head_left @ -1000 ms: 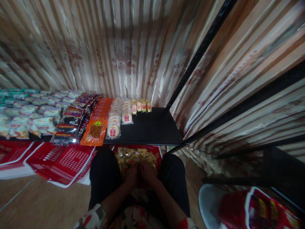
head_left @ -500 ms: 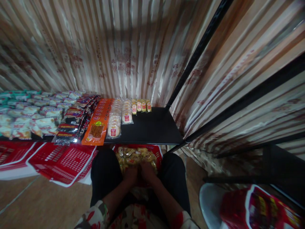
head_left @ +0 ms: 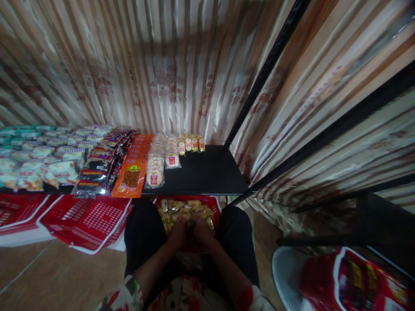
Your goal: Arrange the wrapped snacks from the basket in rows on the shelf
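Between my knees stands a red basket (head_left: 216, 202) filled with gold-wrapped snack packets (head_left: 188, 209). Over its near part, my left hand (head_left: 177, 231) and my right hand (head_left: 201, 229) come together, fingers curled inward and closed. It is too dark to make out what lies between them. On the black shelf (head_left: 207, 172) ahead, several gold packets (head_left: 191, 144) stand in a short row at the back. Left of them lie clear packs of round white crackers (head_left: 155, 164) in two columns.
An orange snack bag (head_left: 129, 172), dark packets (head_left: 97, 164) and many white packets (head_left: 48, 155) cover the shelf's left. Red baskets (head_left: 90, 216) sit beneath. Black posts (head_left: 269, 65) rise at the right, near a grey stool (head_left: 285, 268) and another filled red basket (head_left: 320, 276). A pleated curtain hangs behind.
Both hands have lifted slightly out of the packets and drawn together above the basket. The shelf's rows look the same.
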A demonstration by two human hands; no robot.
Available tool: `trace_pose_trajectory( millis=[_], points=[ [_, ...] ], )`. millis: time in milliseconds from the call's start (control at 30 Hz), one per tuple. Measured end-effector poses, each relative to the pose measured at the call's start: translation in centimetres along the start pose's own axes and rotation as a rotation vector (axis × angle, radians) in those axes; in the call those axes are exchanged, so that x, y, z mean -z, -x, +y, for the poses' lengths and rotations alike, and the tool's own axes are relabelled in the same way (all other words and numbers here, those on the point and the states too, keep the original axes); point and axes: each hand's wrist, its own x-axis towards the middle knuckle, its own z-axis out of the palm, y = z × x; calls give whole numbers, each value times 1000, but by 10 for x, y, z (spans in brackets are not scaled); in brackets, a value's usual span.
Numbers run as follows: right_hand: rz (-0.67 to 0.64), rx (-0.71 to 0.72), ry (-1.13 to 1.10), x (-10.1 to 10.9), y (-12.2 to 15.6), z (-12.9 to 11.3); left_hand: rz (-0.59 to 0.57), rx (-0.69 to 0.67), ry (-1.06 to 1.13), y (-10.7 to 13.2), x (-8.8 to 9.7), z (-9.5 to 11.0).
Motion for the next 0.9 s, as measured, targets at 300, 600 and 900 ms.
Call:
trace_pose_trajectory(
  millis=[300, 600, 900],
  points=[
    [42, -9, -94, 16, -3, -4, 238, -155, 208, -9, 10, -16],
    [93, 30, -424, 25, -5, 0, 315, -195, 332, -11, 28, -20],
    [124, -34, -652, 15, -4, 6, 283, -91, 652, -18, 29, -20]
  ],
)
